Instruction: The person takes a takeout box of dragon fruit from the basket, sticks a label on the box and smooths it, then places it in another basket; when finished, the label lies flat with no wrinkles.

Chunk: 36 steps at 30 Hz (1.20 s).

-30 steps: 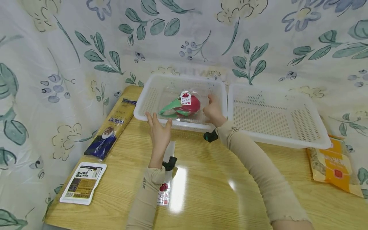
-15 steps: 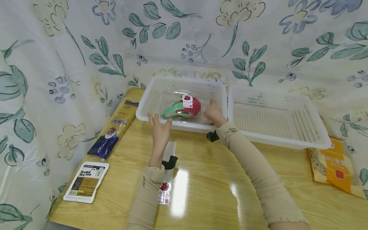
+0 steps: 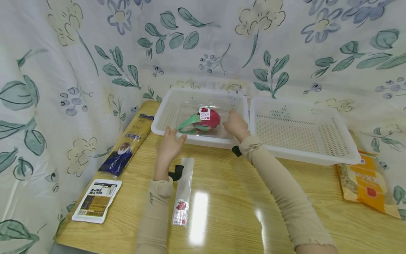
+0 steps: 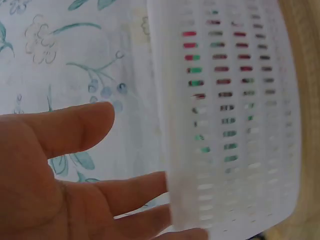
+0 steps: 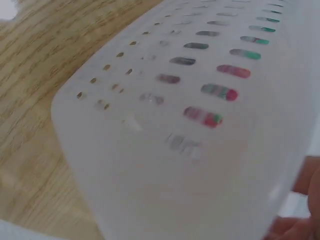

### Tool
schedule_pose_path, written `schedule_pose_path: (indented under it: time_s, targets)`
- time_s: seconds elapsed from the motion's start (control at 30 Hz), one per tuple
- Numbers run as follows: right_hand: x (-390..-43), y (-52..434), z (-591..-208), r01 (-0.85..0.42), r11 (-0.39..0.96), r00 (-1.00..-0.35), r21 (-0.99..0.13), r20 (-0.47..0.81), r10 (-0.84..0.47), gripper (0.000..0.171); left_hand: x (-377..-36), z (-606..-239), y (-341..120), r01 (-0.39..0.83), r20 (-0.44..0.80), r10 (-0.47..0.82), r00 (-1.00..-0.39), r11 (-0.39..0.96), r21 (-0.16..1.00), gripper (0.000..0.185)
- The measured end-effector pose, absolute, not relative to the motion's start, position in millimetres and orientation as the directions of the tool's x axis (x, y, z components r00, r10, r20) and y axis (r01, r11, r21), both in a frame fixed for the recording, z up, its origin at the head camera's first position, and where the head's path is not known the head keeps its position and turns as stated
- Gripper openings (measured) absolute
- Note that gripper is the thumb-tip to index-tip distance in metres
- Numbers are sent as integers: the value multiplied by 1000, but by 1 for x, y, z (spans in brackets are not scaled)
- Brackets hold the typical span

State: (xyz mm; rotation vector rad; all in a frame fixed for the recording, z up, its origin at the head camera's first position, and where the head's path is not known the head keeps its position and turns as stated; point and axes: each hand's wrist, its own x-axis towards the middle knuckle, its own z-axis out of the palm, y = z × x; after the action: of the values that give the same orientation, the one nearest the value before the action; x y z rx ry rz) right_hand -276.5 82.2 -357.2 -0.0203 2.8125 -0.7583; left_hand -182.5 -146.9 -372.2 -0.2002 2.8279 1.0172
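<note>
A clear plastic box (image 3: 188, 105) lies inside the left white basket (image 3: 206, 141). Through its lid shows a round red thing (image 3: 215, 120) with long green leaf-like parts; a white label (image 3: 204, 113) with a red fruit picture sits on top. My left hand (image 3: 169, 144) is at the basket's front left rim, thumb apart, its fairly straight fingers reaching to the rim in the left wrist view. My right hand (image 3: 236, 125) reaches over the front rim to the box's right end; its fingers are partly hidden, and I cannot tell whether they hold the box.
A second white basket (image 3: 293, 155) stands to the right, by an orange food bag (image 3: 369, 183). Left on the wooden table (image 3: 228, 211) lie a yellow-and-blue packet (image 3: 127, 148) and a white-edged pouch (image 3: 96, 201). A clear strip (image 3: 184, 190) with a fruit label lies in front.
My left hand has shifted a little left along the rim, uncovering more of the clear strip. My right hand stays at the box's right end. The whole head view has tilted slightly.
</note>
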Motion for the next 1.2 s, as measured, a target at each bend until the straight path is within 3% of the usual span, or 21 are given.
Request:
schedule_pose_path:
  time_s: [0.23, 0.47, 0.7, 0.93, 1.07, 1.2]
  targets:
    - [-278, 85, -351, -61, 879, -969, -474, -185, -166, 61, -198, -349, -149, -187, -267, -67, -961, 871, 453, 68]
    - [-261, 94, -332, -216, 865, -956, -454, -82, -282, 58, -195, -337, -141, -192, -229, -107, -968, 901, 390, 66]
    - [-206, 138, -324, -360, 834, -926, -417, 54, -373, 58, -175, -344, -137, -40, 31, -58, -998, 911, 411, 54]
    - [-147, 199, -341, -420, 842, -897, -340, 297, -328, 57, -157, -359, -144, 185, 336, 58, -940, 915, 359, 50]
    - [-122, 223, -350, -495, 828, -806, -262, 495, -325, 59, -146, -365, -151, 261, 430, 118, -895, 921, 290, 56]
    - [-102, 241, -360, -538, 829, -680, -154, 660, -319, 72, -134, -370, -157, 293, 474, 166, -865, 933, 209, 65]
